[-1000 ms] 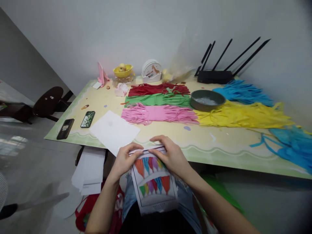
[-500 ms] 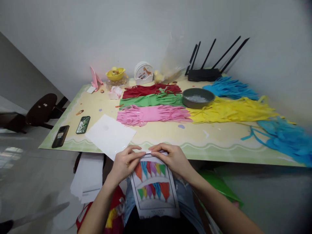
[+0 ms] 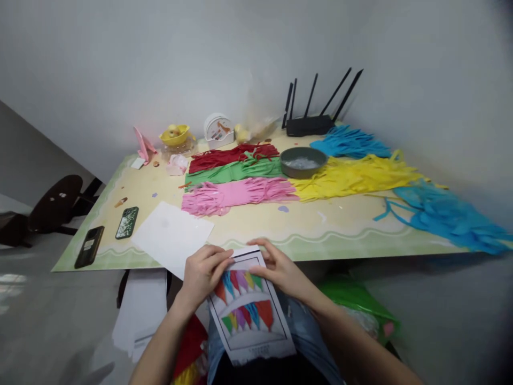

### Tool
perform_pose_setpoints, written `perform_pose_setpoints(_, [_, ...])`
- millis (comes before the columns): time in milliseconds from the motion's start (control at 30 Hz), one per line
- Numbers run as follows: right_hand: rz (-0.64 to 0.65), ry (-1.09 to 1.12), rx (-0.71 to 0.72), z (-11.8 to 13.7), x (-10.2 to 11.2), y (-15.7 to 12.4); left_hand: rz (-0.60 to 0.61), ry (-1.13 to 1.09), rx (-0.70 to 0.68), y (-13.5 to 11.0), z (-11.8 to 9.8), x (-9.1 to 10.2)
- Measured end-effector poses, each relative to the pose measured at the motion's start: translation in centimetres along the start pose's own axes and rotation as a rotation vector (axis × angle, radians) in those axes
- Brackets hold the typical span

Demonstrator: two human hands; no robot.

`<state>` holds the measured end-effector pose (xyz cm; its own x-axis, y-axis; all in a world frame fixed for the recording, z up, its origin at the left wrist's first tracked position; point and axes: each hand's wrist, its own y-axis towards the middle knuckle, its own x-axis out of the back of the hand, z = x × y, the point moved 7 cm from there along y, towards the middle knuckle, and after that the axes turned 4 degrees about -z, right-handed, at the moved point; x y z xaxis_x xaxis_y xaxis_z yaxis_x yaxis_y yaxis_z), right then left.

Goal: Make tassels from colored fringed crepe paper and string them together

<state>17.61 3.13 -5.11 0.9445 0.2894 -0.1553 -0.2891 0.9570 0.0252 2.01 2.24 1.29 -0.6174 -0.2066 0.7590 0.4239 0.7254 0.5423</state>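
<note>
A printed sheet (image 3: 257,340) with a black border and pictures of colourful pennant bunting is held over my lap, below the table's front edge. My left hand (image 3: 203,271) pinches its upper left edge between thumb and fingers. At the upper right, my right hand (image 3: 282,270) grips the sheet, thumb on the printed face and fingers around the top edge. A plain white sheet (image 3: 170,231) lies just beyond my left hand, partly overhanging the table edge.
Fringed bundles in red (image 3: 224,159), green (image 3: 230,172), pink (image 3: 240,193), yellow (image 3: 360,176) and blue (image 3: 444,211) lie across the table. A grey bowl (image 3: 303,170) sits among them. Behind stands a black router (image 3: 310,126). Two phones (image 3: 88,247) rest at left.
The printed sheet tilts more, its top leaning left. My right hand has slid from the top middle to the upper right corner. The camera view has shifted slightly.
</note>
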Motion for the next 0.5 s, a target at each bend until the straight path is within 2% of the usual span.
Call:
perform_pose_setpoints(67, [0.004,-0.008,-0.018,-0.5,0.1,-0.2,0.098,0.011,0.043,0.5,0.2,-0.4])
perform_pose_setpoints(167, [-0.069,-0.036,0.057,0.0,0.4,-0.4,0.217,0.016,0.097,1.5,0.3,-0.6])
perform_pose_setpoints(267, [-0.093,-0.136,0.136,0.5,0.4,-1.2,0.139,-0.054,0.096,3.1,0.0,0.4])
perform_pose_setpoints(333, [-0.111,-0.294,0.153,0.2,1.4,-1.8,0.078,-0.102,0.080,4.1,-0.1,0.3])
perform_pose_setpoints(400, [-0.168,-0.431,0.153,-0.3,4.8,-2.7,0.079,-0.133,0.045,4.9,-0.3,-1.3])
perform_pose_setpoints(433, [-0.222,-0.483,0.144,-0.7,7.6,-3.6,0.103,-0.144,0.030,5.1,-0.4,-2.5])
perform_pose_setpoints(500, [-0.408,-0.585,0.088,-1.8,15.1,-7.0,0.149,-0.169,0.042,5.2,-0.3,-5.2])
